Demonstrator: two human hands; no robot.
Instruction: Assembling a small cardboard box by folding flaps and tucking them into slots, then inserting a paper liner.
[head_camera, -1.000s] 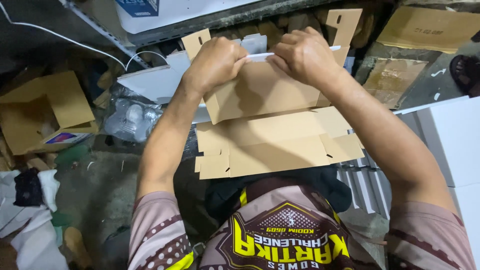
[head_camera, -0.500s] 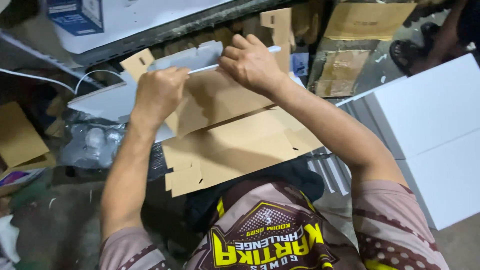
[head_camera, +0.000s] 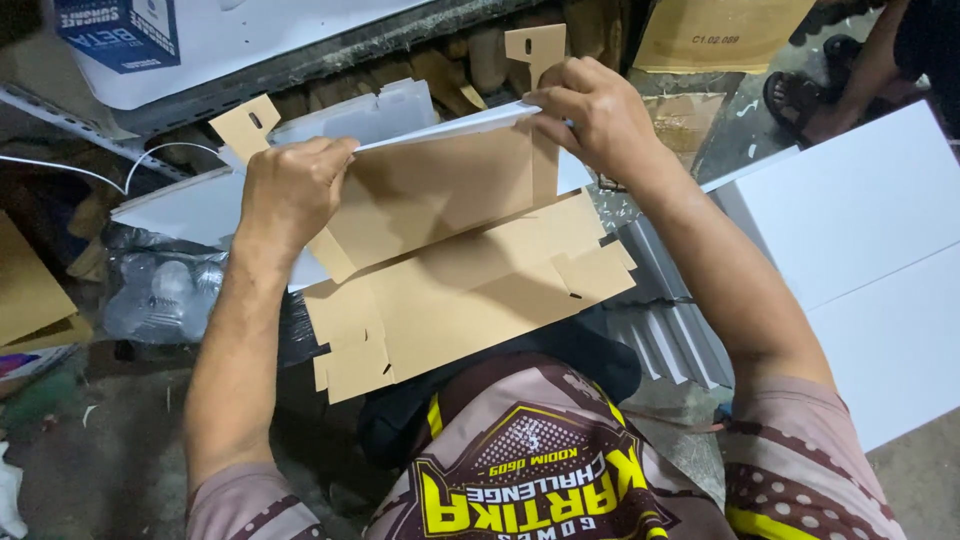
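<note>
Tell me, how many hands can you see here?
2. The left hand grips the left side of the folded cardboard sheet; the right hand pinches its upper right edge. Another person's foot shows top right, but their hands are out of view.

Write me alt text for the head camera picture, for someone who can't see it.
Seen from above, a person's left hand and right hand grip the top edge of a flat die-cut cardboard sheet, brown inside and white outside, folding its upper flap. Stacked white sheets lie to the right, and a plastic bag to the left.
</note>
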